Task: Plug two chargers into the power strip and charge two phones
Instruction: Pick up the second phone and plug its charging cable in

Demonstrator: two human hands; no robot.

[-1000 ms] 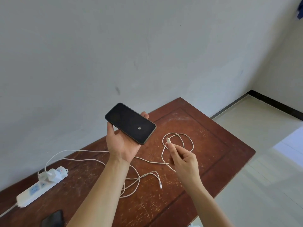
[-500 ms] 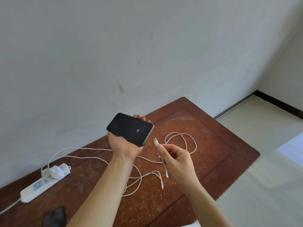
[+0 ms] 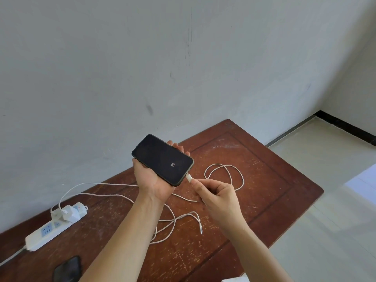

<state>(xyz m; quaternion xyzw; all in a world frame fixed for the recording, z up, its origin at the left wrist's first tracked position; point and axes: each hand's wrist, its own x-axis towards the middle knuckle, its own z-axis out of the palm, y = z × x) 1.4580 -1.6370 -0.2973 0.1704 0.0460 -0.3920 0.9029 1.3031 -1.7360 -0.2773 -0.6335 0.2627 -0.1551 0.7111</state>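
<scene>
My left hand holds a black phone flat above the table, dark screen up. My right hand pinches the white cable plug, whose tip touches the phone's lower right end. That cable loops on the table behind my right hand. A white power strip lies at the left with two white chargers plugged into its far end. A second cable's free end rests on the table. A second black phone lies at the bottom left, partly hidden by my left forearm.
The brown wooden table stands against a grey wall. Pale tiled floor lies to its right. The table's right edge runs close under my right forearm. A white object's corner shows at the bottom edge.
My right hand brought the cable plug up and left until it met the phone's end. My left hand lowered the phone slightly toward it.
</scene>
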